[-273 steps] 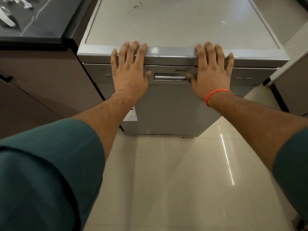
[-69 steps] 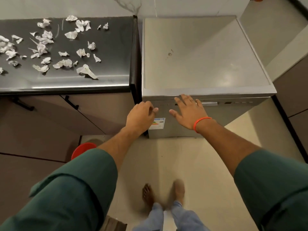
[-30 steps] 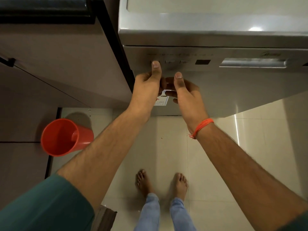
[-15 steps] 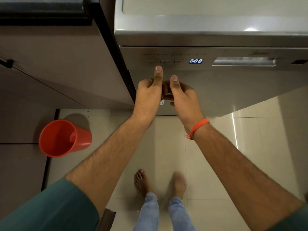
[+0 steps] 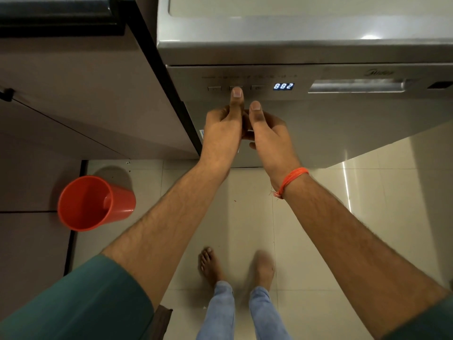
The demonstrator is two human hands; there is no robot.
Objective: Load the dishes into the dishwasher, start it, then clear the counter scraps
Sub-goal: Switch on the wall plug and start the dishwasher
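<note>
While the left hand (image 5: 224,130), fingers curled on nothing, thumbs a button (image 5: 236,88), the dishwasher (image 5: 318,114) is closed and lit; right hand (image 5: 268,136) also empty. Scraps remain.

- Dishwasher (image 5: 343,123): silver freestanding unit, door closed, standing just beside the cabinet.
- Display (image 5: 283,86): lit, blue digits, on the control panel left of the handle (image 5: 356,85).

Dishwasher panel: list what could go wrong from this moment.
1. The left hand has its thumb on the middle of three close-set buttons; a slip could hit a neighbour and change the setting.
2. The display is lit, but a started cycle isn't evident.
3. The red cup stands on the floor near the feet, easily kicked.
</note>
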